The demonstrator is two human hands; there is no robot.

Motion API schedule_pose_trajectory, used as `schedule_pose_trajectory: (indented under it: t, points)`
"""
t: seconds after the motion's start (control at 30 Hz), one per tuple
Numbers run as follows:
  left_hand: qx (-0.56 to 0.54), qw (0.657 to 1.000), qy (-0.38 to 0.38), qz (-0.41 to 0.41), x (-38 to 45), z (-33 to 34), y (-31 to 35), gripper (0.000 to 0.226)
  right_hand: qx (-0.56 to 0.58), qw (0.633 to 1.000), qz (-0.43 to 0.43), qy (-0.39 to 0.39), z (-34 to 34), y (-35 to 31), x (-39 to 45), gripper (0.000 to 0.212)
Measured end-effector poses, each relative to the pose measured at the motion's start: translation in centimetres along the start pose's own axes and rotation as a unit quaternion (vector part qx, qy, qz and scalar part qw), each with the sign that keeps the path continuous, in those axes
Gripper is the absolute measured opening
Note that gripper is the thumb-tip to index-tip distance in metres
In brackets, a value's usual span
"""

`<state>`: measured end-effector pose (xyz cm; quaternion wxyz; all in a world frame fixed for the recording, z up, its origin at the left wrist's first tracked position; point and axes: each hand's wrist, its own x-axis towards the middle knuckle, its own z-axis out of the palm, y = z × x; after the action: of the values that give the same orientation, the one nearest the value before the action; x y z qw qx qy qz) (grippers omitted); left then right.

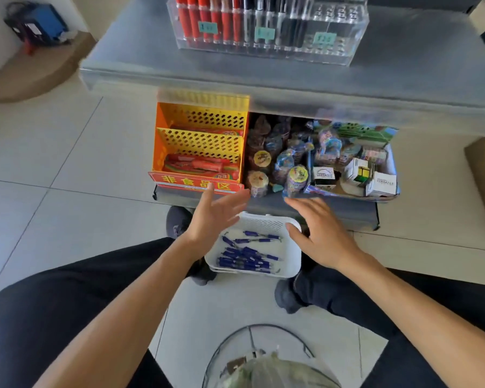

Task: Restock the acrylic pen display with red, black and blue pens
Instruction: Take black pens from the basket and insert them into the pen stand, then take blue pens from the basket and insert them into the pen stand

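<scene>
Head-camera view: a white perforated basket (291, 264) is seen on the tiled floor (67, 163) between the person's dark shoes, and a loose heap of blue pens (247, 256) is held in it, mostly towards its near left part. The left hand (213, 217) is raised above the basket's far left corner with the palm turned inward and the fingers spread and straight; nothing is gripped by it. The right hand (322, 233) is held palm-down over the basket's right rim, fingers extended and slightly parted, thumb lying near the rim; whether the rim is actually touched cannot be told.

Beyond the hands, at the far side of the scene, a grey bench (403, 68) is seen, and the clear acrylic pen display (266, 29) is carried on its top. Red pens (207, 21) are stood upright in the display's left section, black pens (289, 26) in the middle, and the right section looks transparent. Small green price tags (207, 27) are stuck on its front.

Below the bench top, on a lower shelf, an orange and yellow perforated rack (202, 141) with red packets is placed on the left, wrapped toys and sweets (283, 163) in the middle, and a tray of small boxes with a puzzle cube (360, 170) on the right. A wire bin (263, 359) is seen at the near edge.
</scene>
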<state>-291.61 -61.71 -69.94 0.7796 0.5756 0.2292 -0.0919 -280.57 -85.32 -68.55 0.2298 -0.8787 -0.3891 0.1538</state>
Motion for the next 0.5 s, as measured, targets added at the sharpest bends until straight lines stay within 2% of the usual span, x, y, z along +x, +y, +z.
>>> schedule_pose_trajectory:
  t: [0.1,0.2,0.33,0.5]
  points:
    - [-0.168,0.983,0.028,-0.073,0.3,-1.3,-3.3,0.079,0.026,0.995,0.054,-0.083,2.5,1.6,0.0,0.045]
    - [-0.258,0.958,0.068,-0.106,0.9,-2.4,-5.8,0.078,0.039,0.984,0.089,-0.153,5.5,3.0,0.7,0.039]
    - [-0.341,0.921,0.136,-0.130,1.6,-3.6,-8.7,0.079,0.044,0.970,0.115,-0.208,10.2,3.9,3.1,0.029]
    - [-0.378,0.900,0.150,-0.159,1.9,-4.9,-11.0,0.078,0.057,0.958,0.161,-0.232,17.7,4.0,6.0,0.017]
